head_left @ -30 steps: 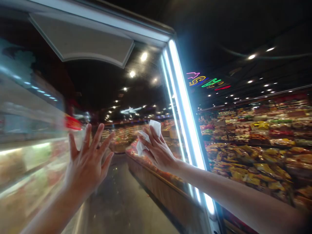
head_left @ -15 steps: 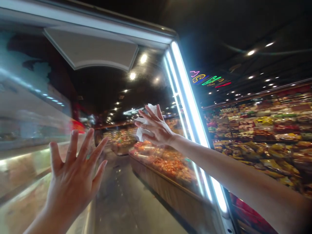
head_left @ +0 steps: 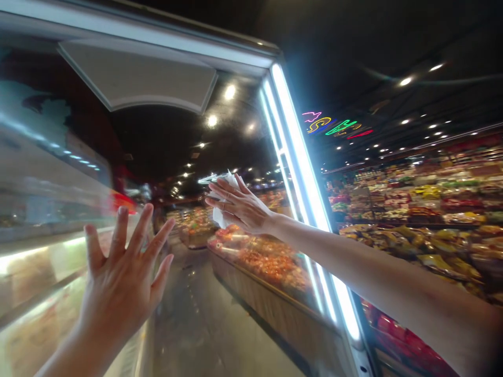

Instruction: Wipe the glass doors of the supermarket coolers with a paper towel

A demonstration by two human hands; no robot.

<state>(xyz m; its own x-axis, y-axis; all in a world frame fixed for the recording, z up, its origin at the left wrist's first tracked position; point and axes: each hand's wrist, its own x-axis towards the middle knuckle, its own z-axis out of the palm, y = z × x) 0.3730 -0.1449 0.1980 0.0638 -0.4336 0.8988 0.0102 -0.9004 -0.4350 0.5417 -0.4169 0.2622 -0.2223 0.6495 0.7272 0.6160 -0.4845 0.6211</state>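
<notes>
A large framed glass pane [head_left: 165,152] tilts across my view, mixing reflections with what lies behind. My right hand [head_left: 241,207] reaches far forward, its palm against a crumpled white tissue [head_left: 220,215] that lies between the hand and the glass. Those fingers are stretched out and point left; part of the tissue is hidden beneath them. At lower left my left hand [head_left: 120,277] is open with its fingers spread, palm facing the pane. It holds nothing. I cannot tell whether its palm touches the glass.
Bright light strips [head_left: 304,162] run down the pane's right frame. Stacked packaged goods [head_left: 424,220] fill the shelves at right. A long bin of orange-red goods [head_left: 271,262] shows in the glass beside a shiny floor [head_left: 188,319]. Coloured neon signs [head_left: 338,125] hang above.
My right hand has slid a little to the left with the tissue, its fingers now flatter and closer together. My left hand has barely moved. The pane's frame appears slightly further left.
</notes>
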